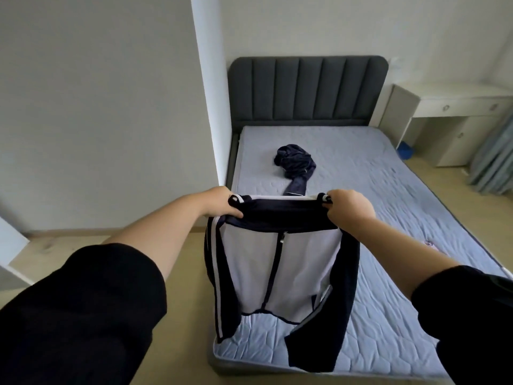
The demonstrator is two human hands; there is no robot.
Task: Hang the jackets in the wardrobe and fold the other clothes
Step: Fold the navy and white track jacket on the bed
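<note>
The white zip-front jacket with dark navy sleeves and collar point(249, 273) hangs in the air over the near end of the bed, spread between both hands. The left hand point(224, 205) grips the left shoulder with fingers curled round the fabric. The right hand point(348, 208) grips the right shoulder the same way. The zip point(273, 268) runs straight down the middle and looks closed, though the blur makes that hard to confirm. Both sleeves dangle below the hem, the right one point(327, 315) reaching down to the pale blue quilted mattress point(402, 218).

This reads as the jacket being held up and squared before it goes on a hanger. To do that well, keep the two grips level so the shoulder line stays taut and the front panels lie flat. Lift a little higher so the sleeves come clear of the mattress and hang untwisted. No hanger shows here, so one hand will have to let go to fetch it. Gather both shoulders into one fist at the collar first, or the jacket will drop and crease. The tall white panel on the left point(111, 107) may be the wardrobe's side, so that is probably the way to carry it.

A crumpled dark navy garment point(295, 161) lies further up the mattress, near the grey padded headboard point(305, 90), waiting to be sorted.
</note>
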